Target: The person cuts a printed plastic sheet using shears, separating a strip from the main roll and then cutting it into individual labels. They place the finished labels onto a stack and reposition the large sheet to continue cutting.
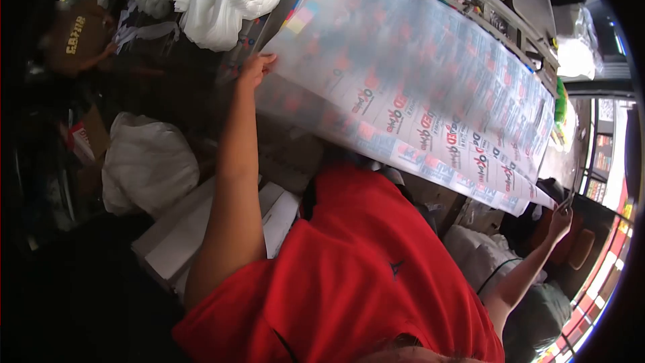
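Head view, the only 1 I have: both arms are out and the big printed sheet (416,81) hangs spread between them. It sits above the cluttered bench, rows of red-and-black logos running across it, and blurs toward the top.

My left hand (257,68) is up at the sheet's left edge. The fingers are curled shut on that edge in a pinch, with nothing else in the hand.

My right hand (560,218) is out by the sheet's low right corner. The fingers look closed, and something thin and dark pokes up from them. I cannot tell whether they have the corner itself or only sit just beside it.

As I judge it, doing this well means:
- even pull from both ends, so the middle does not sag onto my red shirt (376,262);
- grip on the margins only, fingertips off the printed rows;
- the 2 hands level, so the sheet does not twist or crease.

The left edge hangs close to the white stacks (222,0), so that side needs watching for a snag. Below my left arm sit a white bag (144,161) and white boxes (181,228). Far left, someone's brown cap (74,33) is well apart from the sheet.
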Action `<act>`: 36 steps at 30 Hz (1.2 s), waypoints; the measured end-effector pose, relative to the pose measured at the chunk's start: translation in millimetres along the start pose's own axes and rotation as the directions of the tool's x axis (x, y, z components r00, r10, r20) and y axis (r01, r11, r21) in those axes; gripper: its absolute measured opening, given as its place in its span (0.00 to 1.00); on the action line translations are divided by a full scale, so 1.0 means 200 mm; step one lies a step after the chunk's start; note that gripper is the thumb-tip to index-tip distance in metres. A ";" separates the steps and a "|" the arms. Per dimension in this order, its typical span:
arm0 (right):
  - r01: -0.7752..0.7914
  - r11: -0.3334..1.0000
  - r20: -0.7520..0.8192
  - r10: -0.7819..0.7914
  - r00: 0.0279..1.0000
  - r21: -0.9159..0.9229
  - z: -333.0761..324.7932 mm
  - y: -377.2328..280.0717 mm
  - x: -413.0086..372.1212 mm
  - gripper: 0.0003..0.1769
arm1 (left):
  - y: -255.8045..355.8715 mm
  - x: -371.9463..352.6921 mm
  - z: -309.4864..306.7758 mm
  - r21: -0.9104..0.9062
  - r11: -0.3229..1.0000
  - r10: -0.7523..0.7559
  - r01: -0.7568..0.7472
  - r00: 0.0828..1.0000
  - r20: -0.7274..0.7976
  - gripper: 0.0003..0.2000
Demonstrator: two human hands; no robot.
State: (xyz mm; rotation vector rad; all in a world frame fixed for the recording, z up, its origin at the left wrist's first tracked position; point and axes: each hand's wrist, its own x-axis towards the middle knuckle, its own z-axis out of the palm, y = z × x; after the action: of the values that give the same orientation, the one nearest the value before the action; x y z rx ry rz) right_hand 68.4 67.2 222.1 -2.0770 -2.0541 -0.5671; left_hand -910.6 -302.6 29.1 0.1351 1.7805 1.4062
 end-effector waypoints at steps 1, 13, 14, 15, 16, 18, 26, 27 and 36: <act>-0.037 0.998 -0.004 0.037 0.999 0.050 -0.11 -0.22 -0.10 0.27 | 0.01 0.02 0.00 0.013 1.000 0.001 -0.001 1.000 0.008 0.10; -0.955 -0.021 0.382 -0.914 0.138 0.294 -0.80 -2.95 -1.60 0.47 | 0.11 0.16 -0.11 0.509 0.853 -0.070 -0.112 0.943 0.326 0.08; -0.976 0.070 0.402 -0.915 0.019 0.206 -0.80 -3.12 -1.70 0.45 | 0.15 0.21 -0.12 0.532 0.832 -0.057 -0.154 0.931 0.360 0.09; -0.995 0.070 0.289 -0.956 -0.045 0.075 -0.76 -3.28 -1.81 0.41 | 0.12 0.20 -0.15 0.551 0.816 -0.063 -0.173 0.921 0.383 0.10; -0.987 0.150 0.339 -0.933 -0.123 0.053 -0.80 -3.42 -1.87 0.37 | 0.08 0.18 -0.19 0.557 0.820 -0.107 -0.134 0.919 0.379 0.10; -0.984 0.178 0.421 -0.890 -0.174 -0.029 -0.89 -3.60 -1.99 0.33 | 0.12 0.21 -0.20 0.491 0.841 -0.034 -0.229 0.882 0.470 0.12; -0.985 -0.161 0.542 -0.823 0.168 0.061 -0.93 -4.04 -2.28 0.22 | 0.18 0.16 -0.26 0.404 0.894 -0.053 -0.193 0.851 0.523 0.12; -0.981 -0.189 0.569 -0.802 0.183 0.050 -0.95 -4.07 -2.27 0.22 | 0.19 0.14 -0.26 0.377 0.908 -0.039 -0.185 0.856 0.515 0.11; -0.929 -0.359 0.651 -0.684 0.328 0.091 -0.96 -4.18 -2.28 0.20 | 0.17 0.10 -0.30 0.314 0.940 -0.039 -0.135 0.871 0.490 0.12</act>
State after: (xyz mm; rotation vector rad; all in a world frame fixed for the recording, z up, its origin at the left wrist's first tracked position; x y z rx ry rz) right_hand -778.7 -394.2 103.6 -1.0201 -0.4552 2.3712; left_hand -977.1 -324.3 48.3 0.6684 1.5699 0.9659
